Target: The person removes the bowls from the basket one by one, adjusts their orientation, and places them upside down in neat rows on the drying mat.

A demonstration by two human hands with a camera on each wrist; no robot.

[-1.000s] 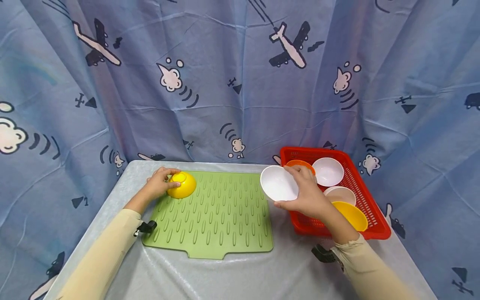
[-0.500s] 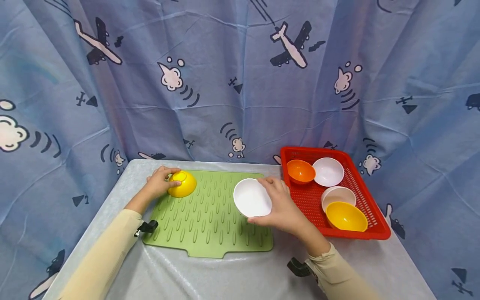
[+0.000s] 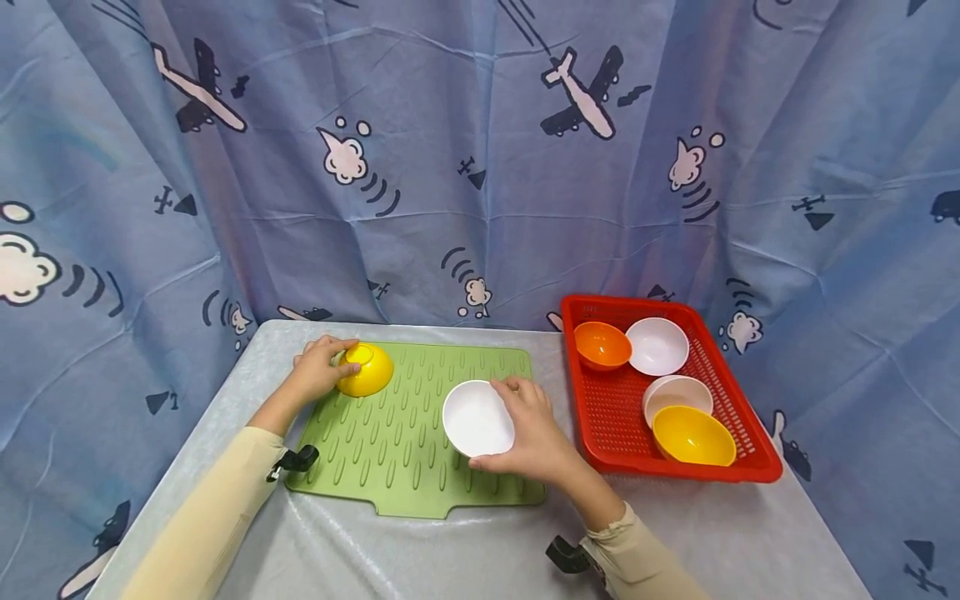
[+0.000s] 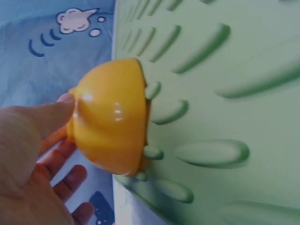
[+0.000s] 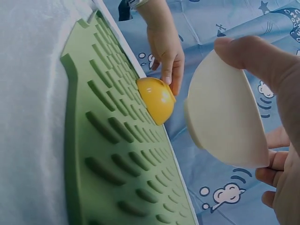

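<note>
My left hand (image 3: 317, 367) pinches the base ring of a yellow bowl (image 4: 112, 119), which stands upside down at the far left corner of a green ridged drying mat (image 3: 420, 492). In the left wrist view the bowl's rim sits against the mat's raised ridges. Above the middle-right of the mat, my right hand (image 3: 528, 433) grips a white bowl (image 3: 477, 419) by its rim, thumb on the near side and fingers on the far side. The white bowl's inside faces up in the head view; in the right wrist view its base ring is turned to the mat, with a gap between.
At the right stands a red plastic basket (image 3: 615, 433). Inside it lie an orange bowl (image 3: 602, 346), a white bowl (image 3: 657, 347), a pale bowl (image 3: 671, 392) and a larger yellow bowl (image 3: 693, 436). A patterned blue curtain (image 3: 420, 167) hangs behind the silvery-covered table (image 3: 360, 558).
My right hand has carried the white bowl leftward and nearer, away from the basket and over the mat. The left hand and its yellow bowl have stayed put.
</note>
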